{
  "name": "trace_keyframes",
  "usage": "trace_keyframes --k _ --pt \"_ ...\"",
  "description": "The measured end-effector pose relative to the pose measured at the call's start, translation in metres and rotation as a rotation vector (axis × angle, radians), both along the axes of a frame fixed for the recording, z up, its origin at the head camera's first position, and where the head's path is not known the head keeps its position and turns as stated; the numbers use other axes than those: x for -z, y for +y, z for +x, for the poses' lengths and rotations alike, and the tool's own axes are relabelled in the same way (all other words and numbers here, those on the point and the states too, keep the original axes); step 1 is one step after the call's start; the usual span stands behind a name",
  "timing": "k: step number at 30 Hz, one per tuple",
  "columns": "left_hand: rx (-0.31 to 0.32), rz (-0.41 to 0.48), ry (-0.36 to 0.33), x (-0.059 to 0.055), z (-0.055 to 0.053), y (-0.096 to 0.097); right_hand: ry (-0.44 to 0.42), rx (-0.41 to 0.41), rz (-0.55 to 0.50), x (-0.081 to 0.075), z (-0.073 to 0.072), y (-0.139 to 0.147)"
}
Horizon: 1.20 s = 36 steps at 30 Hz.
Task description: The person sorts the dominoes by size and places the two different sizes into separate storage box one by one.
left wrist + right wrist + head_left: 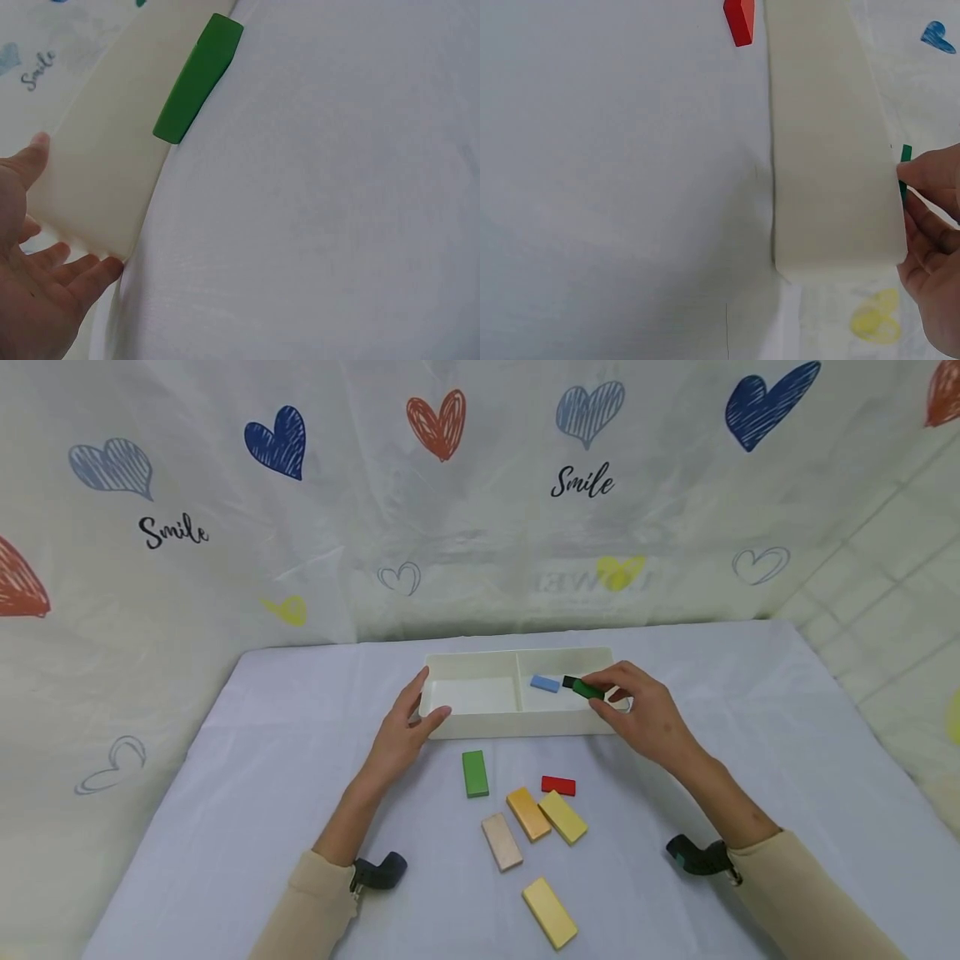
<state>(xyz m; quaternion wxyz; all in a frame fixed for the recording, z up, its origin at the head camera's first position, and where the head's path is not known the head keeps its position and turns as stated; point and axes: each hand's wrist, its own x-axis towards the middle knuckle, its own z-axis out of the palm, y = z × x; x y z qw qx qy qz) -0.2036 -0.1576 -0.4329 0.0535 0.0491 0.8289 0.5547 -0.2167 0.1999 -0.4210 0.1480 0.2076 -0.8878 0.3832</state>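
Note:
Between thumb and fingertips my right hand (648,714) pinches a green block (588,690) over the right compartment of a white divided tray (487,727). A dark block (568,682) lies in that compartment, partly hidden behind the green one. To its left is a blue block (545,683). My left hand (397,727) holds the tray's left end, thumb at the front rim and fingers along the end wall. In the left wrist view those fingertips (109,266) curl against the tray's end. The right wrist view shows only a sliver of the pinched block (906,154).
In front of the tray lie another green block (476,774), a red block (558,786), an orange block (528,814), a yellow block (563,817), a beige block (502,842) and, nearer, a second yellow block (550,912). A printed sheet (480,527) hangs behind the white-covered table (285,760).

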Motion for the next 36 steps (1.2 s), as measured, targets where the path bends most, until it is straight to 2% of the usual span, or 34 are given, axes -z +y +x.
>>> trace_keyframes --k 2,11,13,18,21,36 --pt "-0.001 0.0 -0.006 -0.005 0.003 0.001 -0.001 -0.003 0.0 0.001 -0.002 0.0" --pt "-0.005 -0.008 0.0 -0.003 0.001 0.001 -0.03 0.002 0.019 0.001 -0.009 0.0" --pt "-0.009 -0.004 -0.005 0.001 -0.001 -0.001 -0.042 0.001 0.021 0.001 -0.009 0.0" --pt "-0.007 -0.006 0.009 0.021 -0.012 -0.006 -0.059 0.008 0.034 0.002 -0.01 0.0" --pt "-0.005 -0.01 0.029 0.025 -0.013 -0.008 -0.058 0.009 0.038 0.002 -0.01 0.001" --pt "0.013 -0.013 0.06 0.024 -0.01 -0.01 -0.069 0.031 0.036 0.002 -0.005 0.0"
